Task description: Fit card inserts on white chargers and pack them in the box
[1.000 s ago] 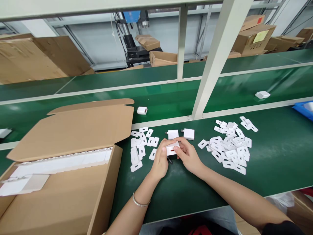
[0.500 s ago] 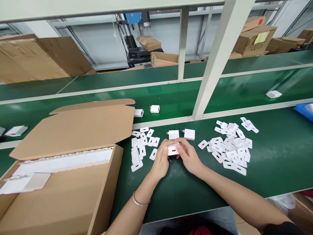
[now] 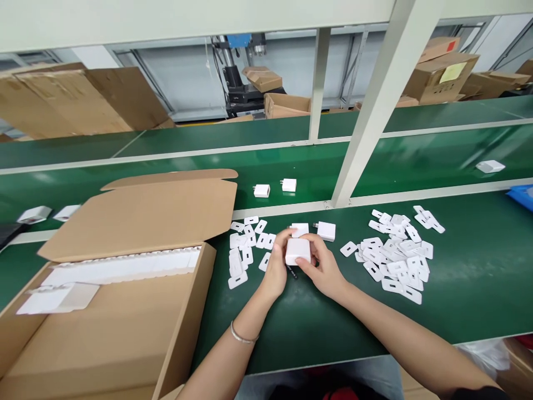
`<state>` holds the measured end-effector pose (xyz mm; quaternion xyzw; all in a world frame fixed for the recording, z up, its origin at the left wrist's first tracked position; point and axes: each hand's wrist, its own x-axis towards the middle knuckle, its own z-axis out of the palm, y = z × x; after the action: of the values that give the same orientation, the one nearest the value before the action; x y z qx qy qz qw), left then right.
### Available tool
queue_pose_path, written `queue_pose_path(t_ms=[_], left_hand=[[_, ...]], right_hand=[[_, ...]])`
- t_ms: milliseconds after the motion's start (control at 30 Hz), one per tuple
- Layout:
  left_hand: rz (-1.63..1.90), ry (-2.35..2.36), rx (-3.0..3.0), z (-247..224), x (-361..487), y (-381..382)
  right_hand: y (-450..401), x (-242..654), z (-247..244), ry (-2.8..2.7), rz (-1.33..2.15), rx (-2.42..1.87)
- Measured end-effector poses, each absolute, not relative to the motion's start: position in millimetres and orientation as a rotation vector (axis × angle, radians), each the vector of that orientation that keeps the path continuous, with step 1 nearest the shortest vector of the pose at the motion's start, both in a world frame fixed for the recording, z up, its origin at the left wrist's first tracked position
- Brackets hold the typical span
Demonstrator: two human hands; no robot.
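A white charger block (image 3: 298,251) is held between both hands over the green bench, its broad blank face up. My left hand (image 3: 276,266) grips its left side, and my right hand (image 3: 327,269) holds its right side with the thumb on the near edge. Just beyond the hands lie two more white chargers, one (image 3: 300,229) partly hidden by my fingers and another (image 3: 326,230) with its plug pointing left. A small black item (image 3: 292,272) shows under the hands. Flat white slotted plates lie in a left pile (image 3: 247,255) and a larger right pile (image 3: 400,255).
An open cardboard box (image 3: 183,322) with white inserts stands at the left. A white post (image 3: 375,111) rises behind the bench. Beyond the bench rail, several chargers sit on a green belt (image 3: 208,189). A blue tray (image 3: 521,195) is at the far right.
The held charger has turned from its slotted end to its broad blank face. The camera view has shifted slightly, and the chargers on the belt have moved right.
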<state>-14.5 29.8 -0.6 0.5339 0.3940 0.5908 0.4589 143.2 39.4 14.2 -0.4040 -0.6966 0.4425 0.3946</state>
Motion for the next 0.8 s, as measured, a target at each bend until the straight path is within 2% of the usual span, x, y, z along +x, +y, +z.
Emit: queue_pose_path(t_ms=[133, 333, 567, 800], left_hand=[[1.407, 0.835, 0.946, 0.4, -14.3, 36.7], [1.354, 0.656, 0.848, 4.8, -6.8, 37.2], [1.32, 0.764, 1.007, 11.7, -6.4, 49.0], [1.393, 0.886, 1.071, 39.7, -17.3, 36.7]], right_hand=[[49.5, 147.1, 5.7, -1.935, 0.792, -0.852], [63.2, 154.4, 3.8, -1.987, 0.48, -0.779], [71.9, 159.6, 1.8, -1.885, 0.48, -0.868], [73.9, 156.3, 0.7, -1.897, 0.529, -0.797]])
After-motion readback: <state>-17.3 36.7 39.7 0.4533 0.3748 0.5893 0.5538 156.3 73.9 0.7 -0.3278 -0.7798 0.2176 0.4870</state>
